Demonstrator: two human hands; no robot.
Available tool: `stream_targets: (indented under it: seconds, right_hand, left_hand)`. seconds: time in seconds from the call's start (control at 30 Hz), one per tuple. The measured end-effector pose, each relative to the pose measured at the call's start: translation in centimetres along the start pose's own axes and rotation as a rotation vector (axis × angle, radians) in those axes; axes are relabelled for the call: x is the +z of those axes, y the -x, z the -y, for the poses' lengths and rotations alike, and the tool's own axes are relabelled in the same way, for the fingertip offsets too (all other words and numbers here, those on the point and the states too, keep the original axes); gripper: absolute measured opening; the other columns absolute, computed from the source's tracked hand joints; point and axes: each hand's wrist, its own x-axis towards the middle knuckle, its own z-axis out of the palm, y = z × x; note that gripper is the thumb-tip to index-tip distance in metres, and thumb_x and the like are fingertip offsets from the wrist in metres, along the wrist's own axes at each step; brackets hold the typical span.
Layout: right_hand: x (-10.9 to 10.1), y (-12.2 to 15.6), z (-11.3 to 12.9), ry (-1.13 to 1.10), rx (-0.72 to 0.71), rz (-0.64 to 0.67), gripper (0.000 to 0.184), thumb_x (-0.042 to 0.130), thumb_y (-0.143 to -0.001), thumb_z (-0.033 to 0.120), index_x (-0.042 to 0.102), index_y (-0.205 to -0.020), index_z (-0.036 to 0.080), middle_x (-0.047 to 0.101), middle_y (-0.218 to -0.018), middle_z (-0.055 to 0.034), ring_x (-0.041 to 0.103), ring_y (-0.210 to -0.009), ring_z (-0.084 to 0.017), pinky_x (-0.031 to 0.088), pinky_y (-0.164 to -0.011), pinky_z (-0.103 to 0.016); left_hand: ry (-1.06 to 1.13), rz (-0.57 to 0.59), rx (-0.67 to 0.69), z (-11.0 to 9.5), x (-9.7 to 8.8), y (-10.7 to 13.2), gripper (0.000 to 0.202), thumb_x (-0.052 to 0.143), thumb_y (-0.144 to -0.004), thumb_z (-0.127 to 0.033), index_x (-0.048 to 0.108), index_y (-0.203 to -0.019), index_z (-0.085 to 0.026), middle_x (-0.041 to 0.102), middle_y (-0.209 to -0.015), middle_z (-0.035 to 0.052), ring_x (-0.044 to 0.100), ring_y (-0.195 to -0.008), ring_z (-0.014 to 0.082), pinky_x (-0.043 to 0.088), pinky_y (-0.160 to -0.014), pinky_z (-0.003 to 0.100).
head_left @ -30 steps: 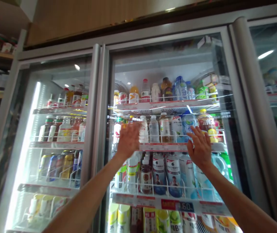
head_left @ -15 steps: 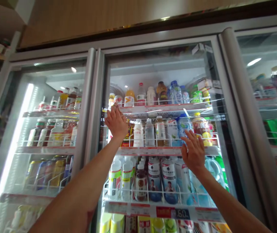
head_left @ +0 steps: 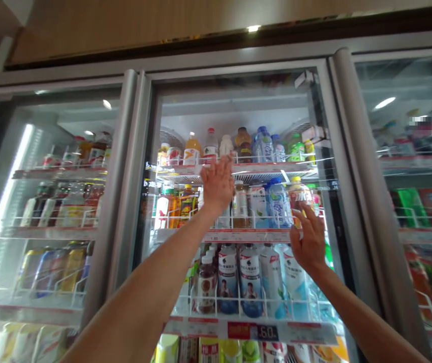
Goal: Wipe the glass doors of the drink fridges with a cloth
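Note:
My left hand (head_left: 218, 185) is raised at the middle glass door (head_left: 234, 108), fingers stretched out and palm toward the pane. It overlaps the bottles between the top and second shelves. Whether anything lies under the palm is hidden. Lower and to the right, my right hand (head_left: 309, 239) is held up with fingers apart, holding nothing visible. It appears close to the same pane, though contact is not clear. Behind the glass near it are a blue-capped bottle (head_left: 278, 204) and a yellow-capped bottle (head_left: 296, 190).
A vertical silver frame (head_left: 119, 166) separates the left cooler door (head_left: 66, 113) from the middle one. Another thick silver post (head_left: 367, 191) borders the right door (head_left: 408, 131). Inside, wire-fronted shelves carry bottles and cans. A price strip (head_left: 253, 330) runs along a lower shelf.
My left hand has moved right across the middle door, from its left side toward the centre. My right hand has shifted slightly right and down. The view has moved a little.

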Motion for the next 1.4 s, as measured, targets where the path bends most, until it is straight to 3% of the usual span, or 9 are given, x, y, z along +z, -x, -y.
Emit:
stream_targets:
  seconds: [0.13,0.2,0.4,0.6,0.8,0.9,1.07,1.2,1.4]
  right_hand:
    - [-1.6,0.5,-1.7,0.010,-0.047,0.059,0.038,0.042,-0.083,0.016,0.048,-0.120,0.019,0.044,-0.136,-0.0115,0.038,-0.128,-0.023,0.033,-0.103,-0.045]
    - [-2.6,0.6,-2.2,0.006,-0.067,0.084,0.038,0.041,-0.084,0.016,0.047,-0.121,0.020,0.044,-0.135,-0.0116,0.039,-0.127,-0.024,0.032,-0.103,-0.046]
    - [-5.3,0.3,-3.8,-0.005,-0.033,0.063,0.037,0.040,-0.085,0.017,0.047,-0.120,0.019,0.046,-0.133,-0.0132,0.041,-0.125,-0.025,0.036,-0.099,-0.049]
    - [-6.0,0.7,-4.2,-0.047,-0.041,0.076,0.038,0.040,-0.084,0.015,0.047,-0.121,0.019,0.046,-0.132,-0.0132,0.042,-0.125,-0.025,0.038,-0.098,-0.050]
    - [-3.7,-0.7,-0.1,-0.334,-0.005,0.102,0.041,0.035,-0.087,0.015,0.043,-0.127,0.023,0.043,-0.136,-0.0093,0.039,-0.127,-0.021,0.039,-0.102,-0.044]
    - [-0.7,-2.0,2.9,-0.429,0.068,0.144,0.046,0.030,-0.090,0.021,0.033,-0.135,0.022,0.040,-0.138,-0.0090,0.038,-0.128,-0.018,0.038,-0.103,-0.040]
    - [4.2,-3.9,7.3,-0.220,0.225,0.150,0.050,0.032,-0.090,0.034,0.030,-0.138,0.019,0.036,-0.141,-0.0124,0.026,-0.133,-0.025,0.027,-0.105,-0.051]
    - [6.5,-6.7,8.5,-0.052,0.201,0.132,0.051,0.044,-0.085,0.038,0.042,-0.130,0.015,0.033,-0.141,-0.0175,0.021,-0.134,-0.033,0.016,-0.104,-0.060]
    - [3.0,-9.8,-3.3,0.142,0.039,0.081,0.043,0.039,-0.082,0.025,0.051,-0.122,0.015,0.043,-0.136,-0.0146,0.036,-0.128,-0.028,0.021,-0.104,-0.055]
  left_hand:
    - [0.092,0.144,0.784,-5.2,1.0,5.5,0.050,0.032,-0.088,-0.024,0.027,-0.138,-0.025,0.027,-0.147,0.0017,0.011,-0.139,0.0196,0.012,-0.111,0.048]
    - [0.105,0.194,0.929,-5.5,1.0,5.6,0.051,0.031,-0.089,-0.024,0.025,-0.139,-0.025,0.026,-0.148,0.0003,0.009,-0.139,0.0168,0.012,-0.112,0.044]
    - [0.044,0.036,0.098,-3.8,0.8,0.5,0.051,0.030,-0.089,-0.025,0.025,-0.140,-0.020,0.028,-0.146,0.0080,0.013,-0.138,0.0243,0.014,-0.109,0.052]
    - [0.070,0.094,0.863,-8.2,1.4,7.8,0.054,0.035,-0.088,-0.027,0.022,-0.140,-0.025,0.023,-0.149,0.0001,0.005,-0.139,0.0187,0.009,-0.112,0.044]
    - [0.108,0.087,0.162,-9.3,1.3,4.3,0.053,0.035,-0.089,-0.030,0.024,-0.139,-0.018,0.024,-0.148,0.0093,0.008,-0.139,0.0239,0.017,-0.110,0.050]
    - [0.217,0.119,0.108,-9.8,1.4,3.7,0.054,0.032,-0.089,-0.028,0.021,-0.140,-0.014,0.018,-0.149,0.0119,0.006,-0.139,0.0219,0.017,-0.111,0.047]
    - [0.239,0.175,0.354,-3.5,-0.6,7.2,0.070,0.042,-0.085,-0.042,0.014,-0.141,-0.011,0.023,-0.147,0.0155,0.012,-0.138,0.0223,0.011,-0.112,0.047]
    - [0.047,0.027,-0.001,5.0,-2.4,11.0,0.065,0.035,-0.088,-0.043,0.010,-0.143,-0.018,0.020,-0.148,0.0139,0.014,-0.138,0.0249,0.012,-0.111,0.051]
    - [-0.023,0.056,-0.144,10.4,-2.6,14.3,0.061,0.027,-0.090,-0.042,0.005,-0.143,-0.022,0.016,-0.150,0.0111,0.015,-0.137,0.0281,0.017,-0.107,0.054]
